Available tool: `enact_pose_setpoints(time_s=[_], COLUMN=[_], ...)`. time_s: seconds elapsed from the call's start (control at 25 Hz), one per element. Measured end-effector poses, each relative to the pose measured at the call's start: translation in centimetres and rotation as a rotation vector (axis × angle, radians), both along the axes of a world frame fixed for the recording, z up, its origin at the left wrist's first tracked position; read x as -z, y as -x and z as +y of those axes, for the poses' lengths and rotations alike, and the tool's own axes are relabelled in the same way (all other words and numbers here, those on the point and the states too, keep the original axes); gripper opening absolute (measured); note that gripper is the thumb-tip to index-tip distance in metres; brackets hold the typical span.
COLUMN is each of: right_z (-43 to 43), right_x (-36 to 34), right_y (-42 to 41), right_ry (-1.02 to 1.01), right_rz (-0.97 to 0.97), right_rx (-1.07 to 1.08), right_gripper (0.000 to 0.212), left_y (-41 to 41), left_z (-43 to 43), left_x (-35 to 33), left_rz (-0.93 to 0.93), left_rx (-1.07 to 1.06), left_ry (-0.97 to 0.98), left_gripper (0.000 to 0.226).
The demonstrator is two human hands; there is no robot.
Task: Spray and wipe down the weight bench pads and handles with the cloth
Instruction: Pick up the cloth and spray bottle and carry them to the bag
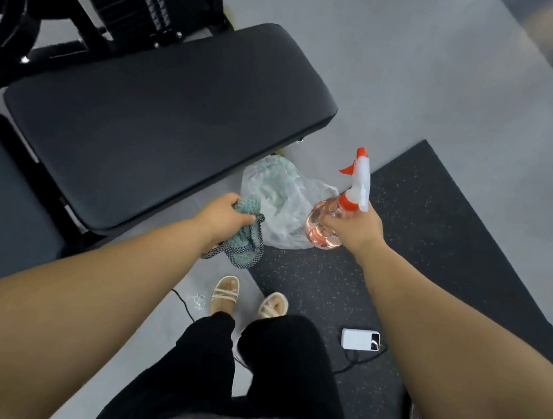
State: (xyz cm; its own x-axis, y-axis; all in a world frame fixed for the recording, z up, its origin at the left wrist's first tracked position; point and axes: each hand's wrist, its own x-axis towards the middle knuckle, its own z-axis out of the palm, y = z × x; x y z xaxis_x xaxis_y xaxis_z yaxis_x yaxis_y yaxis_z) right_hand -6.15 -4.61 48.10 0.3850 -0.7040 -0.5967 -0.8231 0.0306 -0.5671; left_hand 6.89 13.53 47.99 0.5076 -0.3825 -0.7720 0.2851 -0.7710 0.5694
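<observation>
The cloth [247, 244] is held bunched in the closed grip of the left hand [224, 213] just off the near edge of the bench pad [161, 120], the spray bottle [321, 230] is clasped by the right hand [357, 227] above the floor [420, 88], and spraying is judged next, for which the nozzle [360, 157] must be aimed at the pad.

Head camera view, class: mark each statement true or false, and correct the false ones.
1. The left hand grips the cloth. True.
2. The right hand holds a spray bottle with a blue trigger. False: the trigger is orange.
3. The cloth lies spread on the bench pad. False: it hangs from the left hand, beside the pad.
4. A plastic bag lies on the floor near the bench pad. True.
</observation>
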Motion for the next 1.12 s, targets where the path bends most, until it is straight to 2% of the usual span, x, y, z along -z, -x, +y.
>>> enact_pose_setpoints(time_s=[0.24,0.32,0.52,0.64,0.84,1.0,1.12], right_z=[-7.0,-9.9,-19.3,-23.2,-26.0,-25.5,-25.6], right_x=[1.1,1.3,1.5,3.8,13.0,23.8,32.7], right_y=[-2.3,-3.1,-6.0,-7.5,-8.6,-9.8,-11.2], right_ry=[-0.069,-0.086,-0.018,0.003,0.004,-0.045,-0.033], right_rz=[0.012,0.001,0.038,0.035,0.053,0.044,0.041], right_rx=[-0.096,-0.128,-0.524,-0.665,-0.699,-0.671,-0.737], right_gripper=[0.055,0.045,0.045,0.047,0.056,0.044,0.042], left_y=[-0.7,-0.9,-1.3,-1.0,-0.6,-1.3,-2.0], left_z=[-6.0,-8.4,-16.1,-18.7,-20.2,-20.6,-20.7], left_x=[1.0,1.3,3.2,6.4,15.4,25.8,34.4], left_rz=[0.012,0.027,0.041,0.032,-0.017,0.016,-0.077], left_rx=[-0.105,-0.141,-0.316,-0.398,-0.456,-0.300,-0.276], left_ry=[-0.059,-0.070,-0.136,-0.172,-0.326,-0.335,-0.384], left_gripper=[0.031,0.035,0.040,0.039,0.037,0.043,0.038])
